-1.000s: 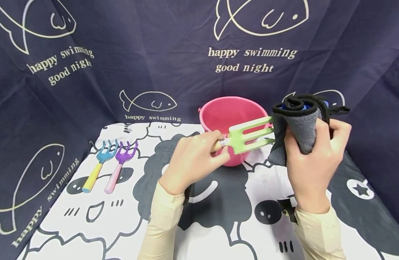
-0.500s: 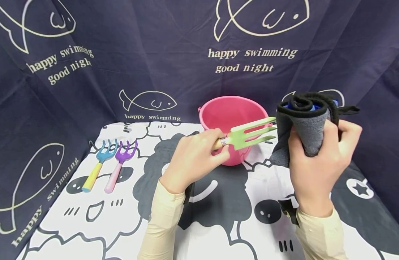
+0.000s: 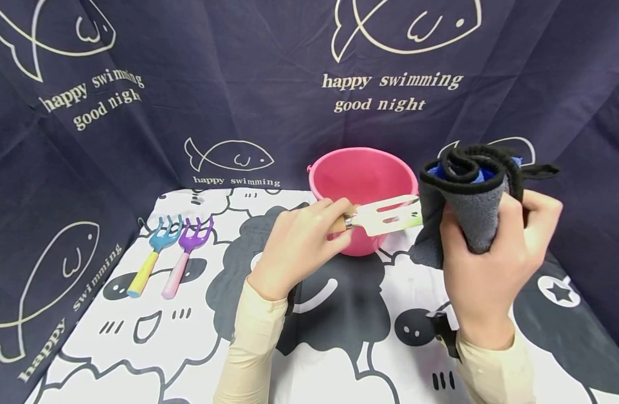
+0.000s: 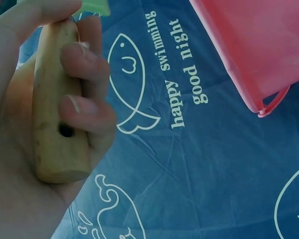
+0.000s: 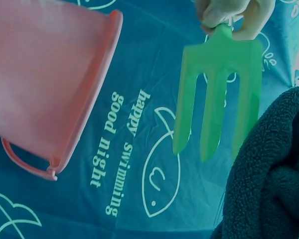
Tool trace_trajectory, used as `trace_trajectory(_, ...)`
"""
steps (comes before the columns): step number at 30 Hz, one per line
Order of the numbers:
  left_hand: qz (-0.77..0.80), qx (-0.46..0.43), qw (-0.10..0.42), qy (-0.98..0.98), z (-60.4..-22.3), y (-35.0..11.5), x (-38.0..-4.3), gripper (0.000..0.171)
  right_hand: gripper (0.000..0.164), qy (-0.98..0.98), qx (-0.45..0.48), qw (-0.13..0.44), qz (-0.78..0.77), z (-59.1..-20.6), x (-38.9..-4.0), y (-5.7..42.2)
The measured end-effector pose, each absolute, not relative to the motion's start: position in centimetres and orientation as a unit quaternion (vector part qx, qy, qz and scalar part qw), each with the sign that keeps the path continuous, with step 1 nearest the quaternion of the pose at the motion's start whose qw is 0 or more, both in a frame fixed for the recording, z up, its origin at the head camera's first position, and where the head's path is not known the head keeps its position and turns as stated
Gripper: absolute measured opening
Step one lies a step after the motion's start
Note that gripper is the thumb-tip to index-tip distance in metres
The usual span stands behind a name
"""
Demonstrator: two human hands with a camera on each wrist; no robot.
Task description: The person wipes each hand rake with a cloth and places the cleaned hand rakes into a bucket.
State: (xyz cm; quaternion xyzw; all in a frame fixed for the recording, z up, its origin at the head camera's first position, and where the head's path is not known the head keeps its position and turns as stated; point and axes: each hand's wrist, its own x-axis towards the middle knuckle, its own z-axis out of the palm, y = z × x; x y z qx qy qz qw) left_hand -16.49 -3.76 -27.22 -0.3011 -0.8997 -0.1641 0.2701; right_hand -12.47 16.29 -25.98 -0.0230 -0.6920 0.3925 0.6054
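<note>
My left hand grips the wooden handle of a green three-tined garden fork, its fingers curled around the wood. The tines point right, and glare whitens the fork head in the head view. My right hand holds a bunched grey cloth with black edging and a blue inner side. In the right wrist view the cloth overlaps one tine of the fork; whether they touch, I cannot tell. Behind the fork stands a pink bucket.
Two small forks lie side by side on the left of the sheep-print cloth: a blue one with a yellow handle and a purple one with a pink handle. Dark fish-print fabric hangs around the back and sides.
The cloth moved right, away from the tines, then back left beside them. The fork has tilted, its face now catching the light. My left hand has barely moved.
</note>
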Motion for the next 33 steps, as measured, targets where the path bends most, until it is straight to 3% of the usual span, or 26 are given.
trace_trajectory(17, -0.154, -0.284, 0.241, -0.915, -27.3, -3.6, -16.5, 0.011, 0.028, -0.728, 0.102, 0.548, 0.399, -27.6, -11.8, 13.4)
trace_trajectory(22, -0.160, -0.284, 0.235, -0.916, -27.3, -3.5, -16.3, 0.003, 0.032, -0.751, 0.125, 0.517, 0.392, -28.5, -12.0, 13.1)
trace_trajectory(26, -0.168, -0.297, 0.234, -0.911, -27.2, -3.5, -16.2, 0.018, 0.033, -0.767, 0.130, 0.511, 0.366, -29.0, -12.2, 12.8)
trace_trajectory(33, -0.184, -0.302, 0.265, -0.897, -27.3, -3.5, -16.1, 0.027, 0.038, -0.802, 0.123, 0.493, 0.314, -29.7, -12.7, 12.4)
